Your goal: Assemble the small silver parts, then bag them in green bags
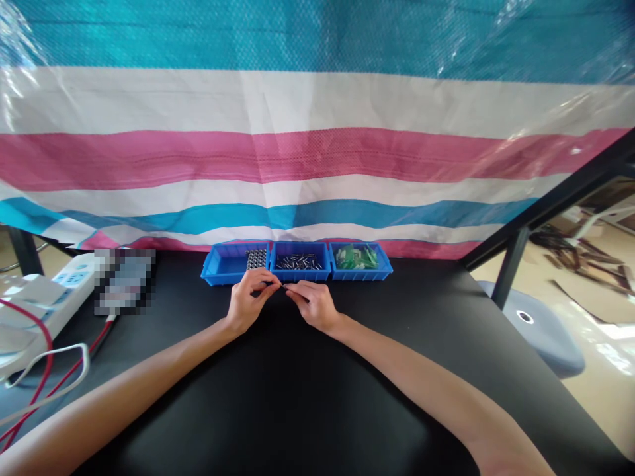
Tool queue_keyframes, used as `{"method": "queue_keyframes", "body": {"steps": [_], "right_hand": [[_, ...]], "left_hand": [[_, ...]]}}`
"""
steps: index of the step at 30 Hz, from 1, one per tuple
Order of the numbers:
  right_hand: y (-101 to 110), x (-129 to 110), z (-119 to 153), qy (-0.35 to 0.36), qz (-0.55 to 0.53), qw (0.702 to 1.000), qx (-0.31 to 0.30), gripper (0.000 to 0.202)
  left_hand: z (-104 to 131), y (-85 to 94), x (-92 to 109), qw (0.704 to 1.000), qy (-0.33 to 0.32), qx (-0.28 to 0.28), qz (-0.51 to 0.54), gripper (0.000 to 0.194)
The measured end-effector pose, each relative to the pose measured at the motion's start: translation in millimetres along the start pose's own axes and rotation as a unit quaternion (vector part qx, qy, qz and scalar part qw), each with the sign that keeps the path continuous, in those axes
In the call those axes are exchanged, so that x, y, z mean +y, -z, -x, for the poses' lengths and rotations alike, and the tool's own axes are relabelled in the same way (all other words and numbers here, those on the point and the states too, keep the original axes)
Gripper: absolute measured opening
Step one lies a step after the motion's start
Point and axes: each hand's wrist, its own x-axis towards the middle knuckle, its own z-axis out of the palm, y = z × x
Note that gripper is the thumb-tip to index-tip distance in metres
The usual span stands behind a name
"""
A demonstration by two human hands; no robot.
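Note:
My left hand (252, 299) and my right hand (314, 303) meet fingertip to fingertip above the black table, just in front of the bins. Both are closed in a pinch. Between them is a tiny dark piece, too small to name. Behind my left hand, the left blue bin (223, 264) holds a block of small round metal pieces (256, 258) at its right end. Loose slim metal pieces (300, 262) lie in the middle blue bin (302, 276). In the right blue bin (363, 274) are green and clear pieces (356, 256) that look like small plastic packets.
A white power strip (59, 291) with plugs and red and white cables (49, 350) takes up the table's left side, beside a blurred phone-like device (126, 281). A striped plastic sheet (317, 152) hangs behind the bins. A grey stool (538, 327) stands beyond the table's right edge.

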Motion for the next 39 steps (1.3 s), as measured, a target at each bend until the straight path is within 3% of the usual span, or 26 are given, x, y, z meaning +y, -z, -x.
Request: {"method": "queue_keyframes", "body": {"steps": [17, 39], "right_hand": [[2.3, -3.9, 0.2, -0.014, -0.011, 1.0, 0.012, 0.019], [1.4, -1.8, 1.5, -0.069, -0.038, 0.997, 0.001, 0.01]], "left_hand": [[-0.1, 0.0, 1.0, 1.0, -0.013, 0.014, -0.008, 0.017], [-0.4, 3.0, 0.8, 0.999, 0.044, -0.014, -0.007, 0.029]]}}
